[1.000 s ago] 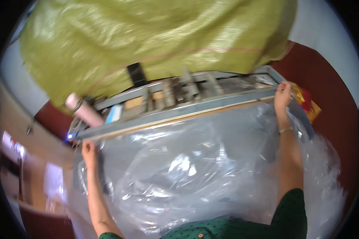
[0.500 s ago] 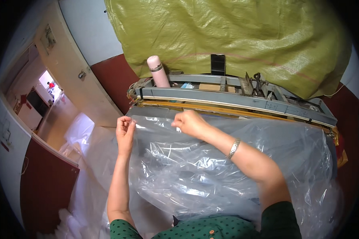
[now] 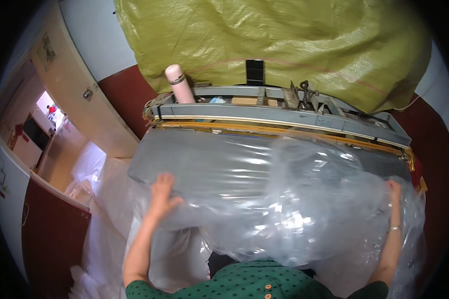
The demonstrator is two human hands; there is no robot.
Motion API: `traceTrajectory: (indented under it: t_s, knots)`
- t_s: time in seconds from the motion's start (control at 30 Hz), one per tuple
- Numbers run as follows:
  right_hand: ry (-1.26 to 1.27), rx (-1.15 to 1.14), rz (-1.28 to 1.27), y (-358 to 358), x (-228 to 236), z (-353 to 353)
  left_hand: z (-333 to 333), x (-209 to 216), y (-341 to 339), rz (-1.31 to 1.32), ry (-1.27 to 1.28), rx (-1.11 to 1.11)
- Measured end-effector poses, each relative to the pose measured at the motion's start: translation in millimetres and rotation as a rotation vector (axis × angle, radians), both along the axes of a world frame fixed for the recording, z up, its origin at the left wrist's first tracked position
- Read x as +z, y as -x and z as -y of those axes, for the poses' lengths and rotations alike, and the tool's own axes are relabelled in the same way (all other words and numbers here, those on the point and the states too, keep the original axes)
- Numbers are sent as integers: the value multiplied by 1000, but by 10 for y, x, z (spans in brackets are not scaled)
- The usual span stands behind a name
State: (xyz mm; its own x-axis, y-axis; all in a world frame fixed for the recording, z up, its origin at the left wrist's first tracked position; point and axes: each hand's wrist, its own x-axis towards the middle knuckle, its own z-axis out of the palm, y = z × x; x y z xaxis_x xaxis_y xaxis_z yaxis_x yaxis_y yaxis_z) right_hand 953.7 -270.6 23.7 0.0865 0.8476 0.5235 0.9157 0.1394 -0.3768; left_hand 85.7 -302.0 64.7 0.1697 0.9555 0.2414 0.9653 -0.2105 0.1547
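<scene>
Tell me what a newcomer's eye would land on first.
Probably the yellow-green sheet across the top of the view. Next, the shiny clear plastic film, bunched over the right part of the grey surface, near the right hand. The pink flask stands out, at the left end of the grey metal frame.

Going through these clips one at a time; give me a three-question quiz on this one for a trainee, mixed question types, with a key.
1. What pink thing rises at the left end of the grey metal frame?

2. True or false: the left hand has its fingers spread, while the right hand is curled at the clear plastic film.

3. The person wears the bracelet on which side?
A) left
B) right
C) both

Key:
1. A flask.
2. True.
3. B.
</scene>
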Motion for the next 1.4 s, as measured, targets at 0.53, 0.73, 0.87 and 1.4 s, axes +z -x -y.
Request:
traceTrajectory:
  t_s: [0.53,0.73,0.87,1.4]
  knots:
    - [267,-1218,-28,-956,43,496,403,145,-3909,834,696,-1015]
    - [236,-1301,5,-775,194,598,379,279,-3970,1025,1352,-940]
    - [238,-1224,93,-825,164,545,497,145,-4119,1635,1635,-591]
    - [170,-1038,120,-354,375,448,275,1084,-2087,2189,95,-512]
